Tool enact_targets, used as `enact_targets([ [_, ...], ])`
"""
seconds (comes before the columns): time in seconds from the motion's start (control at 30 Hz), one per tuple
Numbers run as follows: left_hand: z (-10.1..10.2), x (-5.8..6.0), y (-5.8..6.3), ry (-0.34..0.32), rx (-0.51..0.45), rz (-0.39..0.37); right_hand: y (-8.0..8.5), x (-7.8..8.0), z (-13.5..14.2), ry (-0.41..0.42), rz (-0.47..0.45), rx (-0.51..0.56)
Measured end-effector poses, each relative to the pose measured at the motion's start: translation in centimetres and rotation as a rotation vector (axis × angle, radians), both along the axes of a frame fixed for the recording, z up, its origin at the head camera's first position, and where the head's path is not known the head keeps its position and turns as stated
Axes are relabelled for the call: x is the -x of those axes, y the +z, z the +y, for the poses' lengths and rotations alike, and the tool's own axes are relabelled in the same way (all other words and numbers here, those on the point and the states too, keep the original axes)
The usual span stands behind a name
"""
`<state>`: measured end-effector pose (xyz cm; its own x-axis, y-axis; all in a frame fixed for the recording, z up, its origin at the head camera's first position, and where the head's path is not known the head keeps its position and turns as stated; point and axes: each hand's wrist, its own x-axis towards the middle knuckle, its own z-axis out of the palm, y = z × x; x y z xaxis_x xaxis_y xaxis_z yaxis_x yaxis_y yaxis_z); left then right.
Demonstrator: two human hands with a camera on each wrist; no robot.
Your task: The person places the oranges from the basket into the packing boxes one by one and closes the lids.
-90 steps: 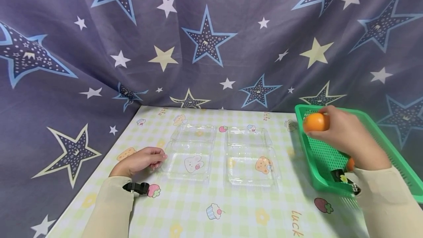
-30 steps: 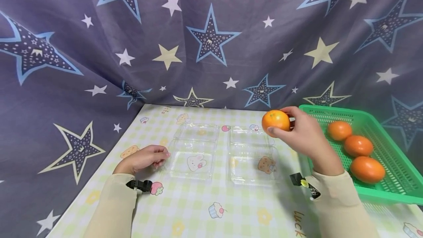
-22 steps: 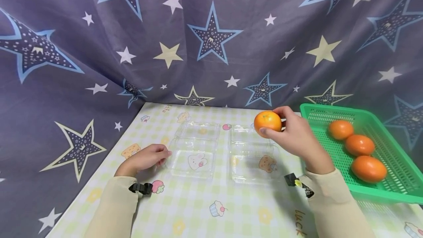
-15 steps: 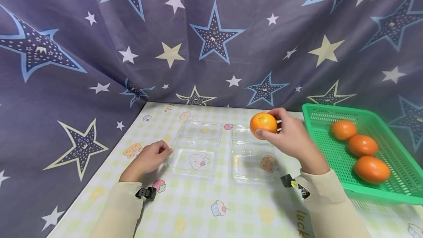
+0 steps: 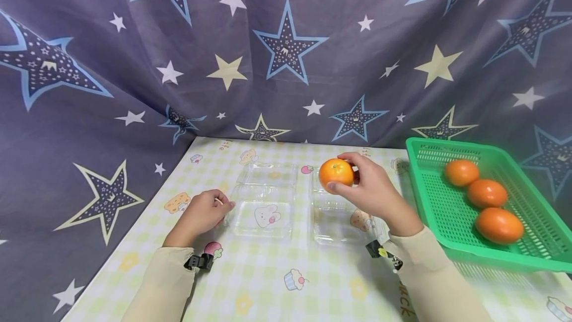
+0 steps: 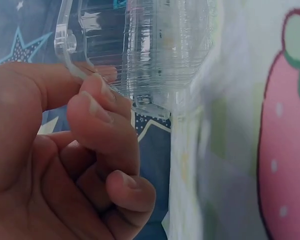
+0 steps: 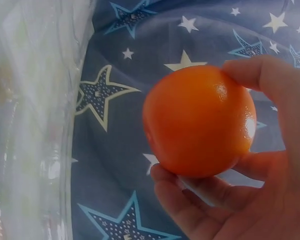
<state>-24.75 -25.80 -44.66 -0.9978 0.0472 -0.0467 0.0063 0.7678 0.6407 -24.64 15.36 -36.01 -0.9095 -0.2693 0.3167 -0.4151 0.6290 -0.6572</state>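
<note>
My right hand [image 5: 375,193] holds an orange [image 5: 336,175] with thumb and fingers around its side, above the right clear plastic clamshell box [image 5: 335,230]. In the right wrist view the orange [image 7: 197,122] shows smooth and shiny between thumb and fingers. Over on the left, my left hand [image 5: 203,215] pinches the near-left rim of another clear clamshell box [image 5: 241,225]. The left wrist view has this box's rim [image 6: 65,40] between the thumb and fingertips, the other fingers curled. Both boxes lie unfolded, their lids toward the back, with nothing in them.
A green plastic basket [image 5: 422,202] stands at the right, with several oranges' worth of space around three oranges [image 5: 487,194] inside. A checked, printed cloth [image 5: 268,272] covers the table. Behind hangs a star-patterned curtain [image 5: 187,93].
My right hand has carried the orange left from over the basket to above the right clamshell box. My left hand stays at the left box's rim, its wrist slightly turned.
</note>
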Motion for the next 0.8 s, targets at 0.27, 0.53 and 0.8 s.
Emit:
enact_targets([
  [0.27,-0.1,0.0,-0.1,-0.008,-0.018,-0.021,-0.6,0.3,-1.6,0.018,-0.031,0.033],
  [0.53,-0.2,0.1,-0.2,-0.022,-0.033,-0.009,-0.1,0.8,-3.4,0.060,-0.019,0.052],
  [0.8,-0.3,0.0,-0.4,-0.020,-0.052,-0.011,-0.2,0.9,-5.1,0.085,-0.025,0.085],
])
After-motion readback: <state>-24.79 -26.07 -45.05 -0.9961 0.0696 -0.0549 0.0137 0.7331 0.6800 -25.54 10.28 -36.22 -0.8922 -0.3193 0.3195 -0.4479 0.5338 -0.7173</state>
